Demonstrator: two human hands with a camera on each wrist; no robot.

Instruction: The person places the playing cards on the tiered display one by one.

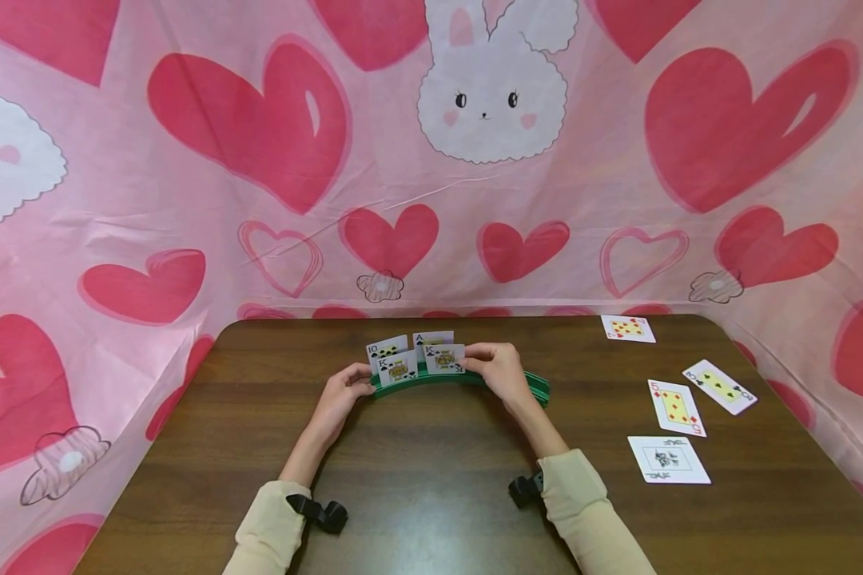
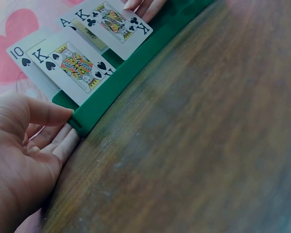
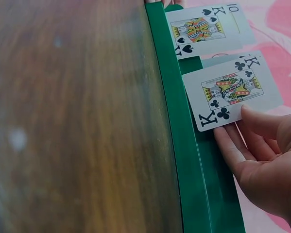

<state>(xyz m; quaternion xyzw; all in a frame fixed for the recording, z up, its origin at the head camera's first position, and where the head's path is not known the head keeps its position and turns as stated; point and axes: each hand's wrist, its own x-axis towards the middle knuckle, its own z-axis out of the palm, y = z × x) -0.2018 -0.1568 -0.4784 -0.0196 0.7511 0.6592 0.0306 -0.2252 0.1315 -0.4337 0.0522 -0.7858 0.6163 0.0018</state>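
A curved green card holder [image 1: 538, 388] stands on the table. My left hand [image 1: 344, 397] grips its left end between thumb and fingers. Towards that end, the king of spades [image 2: 76, 65] stands in front of a ten of spades [image 2: 19, 59]. My right hand [image 1: 499, 371] pinches the king of clubs [image 3: 232, 90] by its right edge, with its lower edge at the holder's front. Behind this king an ace [image 1: 431, 337] is partly hidden. The holder's right part, beyond my right hand, carries no card.
On the right of the brown wooden table [image 1: 431, 495] lie a red-suit card [image 1: 628, 328] at the back, a black-suit card [image 1: 721, 387], a red five [image 1: 678, 407] and a joker [image 1: 669, 460], all face up. A pink heart-patterned cloth [image 1: 388, 176] hangs behind the table.
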